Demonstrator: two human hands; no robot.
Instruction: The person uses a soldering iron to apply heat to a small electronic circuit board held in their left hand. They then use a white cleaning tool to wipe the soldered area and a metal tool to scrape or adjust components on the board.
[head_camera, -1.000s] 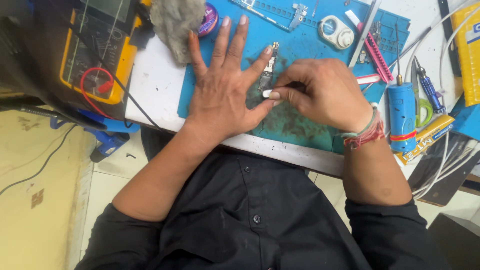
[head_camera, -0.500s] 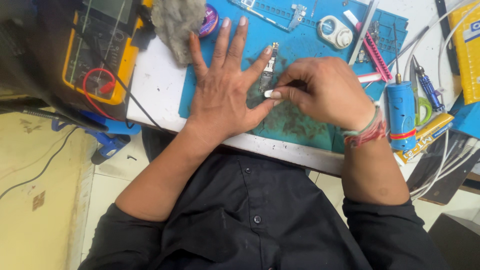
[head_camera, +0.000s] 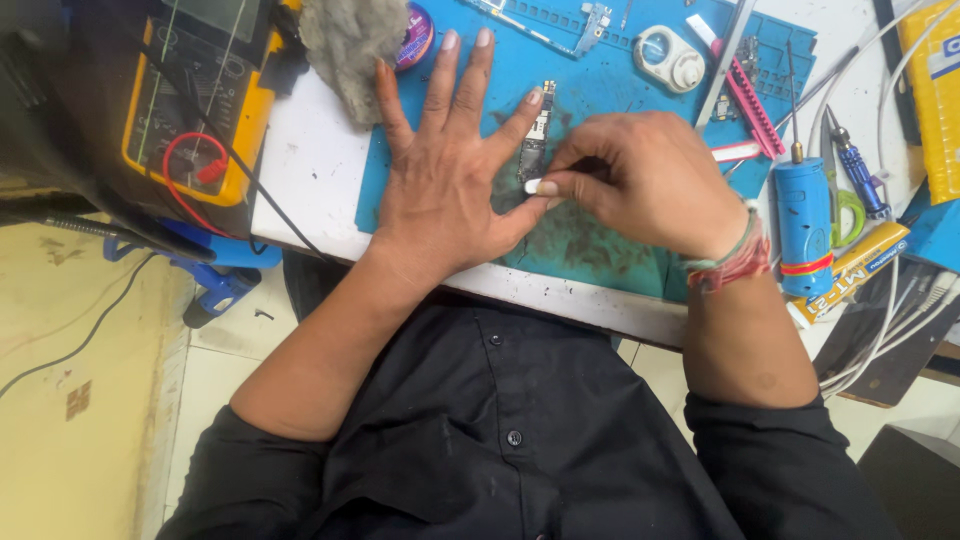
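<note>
Blue mat (head_camera: 610, 240), two hands (left (head_camera: 445, 185), right (head_camera: 650, 180)), one circuit board (head_camera: 538, 135)

Circuit board (head_camera: 538, 135) on mat (head_camera: 610, 240); multimeter (head_camera: 195, 95) left, drill (head_camera: 803, 225) right.

Little changes. The left hand (head_camera: 445, 190) sits a touch higher and further left in frame than a second ago, fingers spread flat on the blue mat (head_camera: 600, 240) as before, forefinger tip now at the top of the narrow circuit board (head_camera: 537, 135). The right hand (head_camera: 655, 180) shifts slightly up with it, thumb and fingertips pinched closer against the board's lower end. Camera drifts a bit: more of the yellow multimeter (head_camera: 195, 95) shows at left than earlier.
</note>
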